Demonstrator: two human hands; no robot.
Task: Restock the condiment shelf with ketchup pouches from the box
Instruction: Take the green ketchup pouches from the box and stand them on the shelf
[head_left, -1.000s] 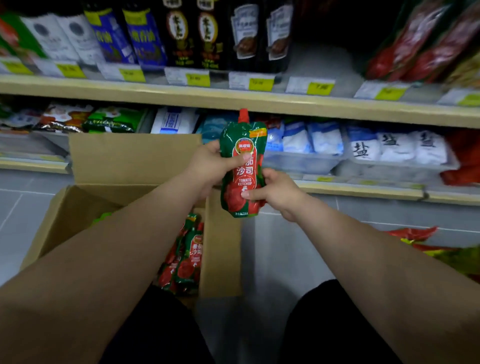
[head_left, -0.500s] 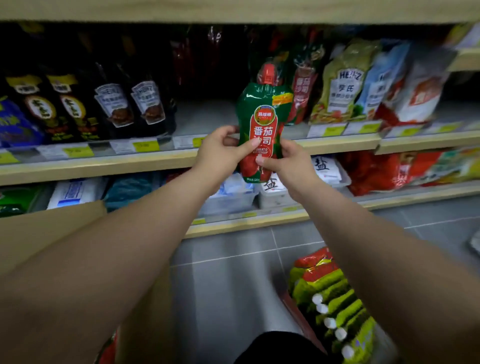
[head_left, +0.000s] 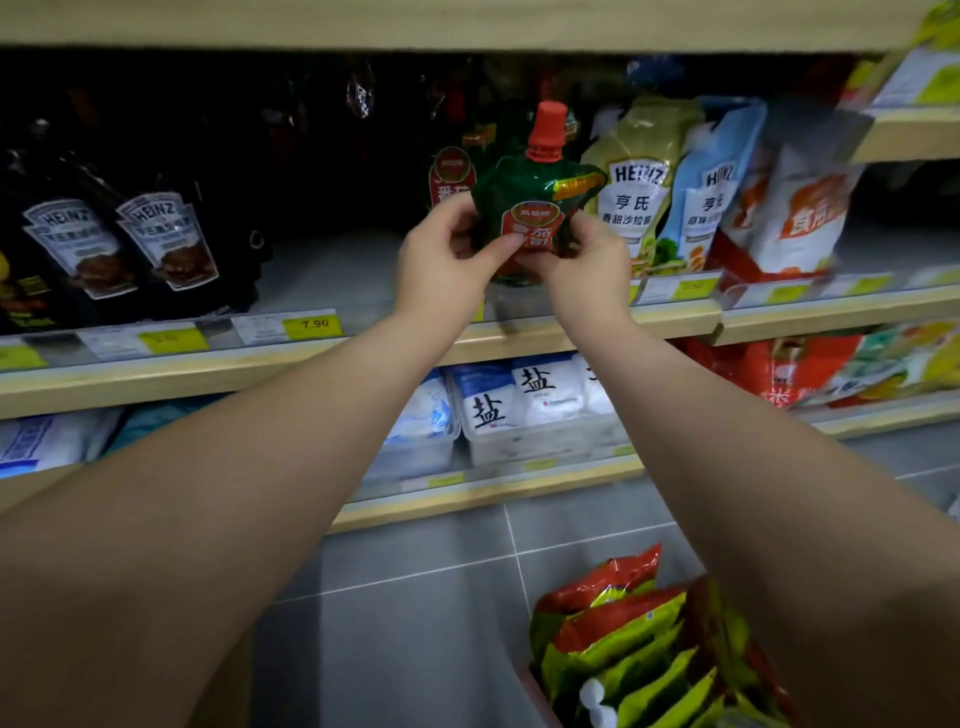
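A green and red ketchup pouch (head_left: 535, 208) with a red cap stands upright over the front of the condiment shelf (head_left: 332, 291). My left hand (head_left: 441, 260) grips its lower left side and my right hand (head_left: 592, 260) grips its lower right side. The pouch's bottom is hidden behind my fingers, so I cannot tell if it rests on the shelf. Another ketchup pouch (head_left: 451, 174) stands on the shelf just behind and to the left. The box is out of view.
Dark Heinz sauce pouches (head_left: 119, 244) fill the shelf's left part. Heinz salad dressing pouches (head_left: 636, 187) stand right of the ketchup. White salt bags (head_left: 519, 400) lie on the shelf below. Green and red pouches (head_left: 639, 654) sit in a container on the grey floor.
Both hands lifted the pouch from over the box up and forward to the condiment shelf. The view rose and turned right, so the box left the frame.
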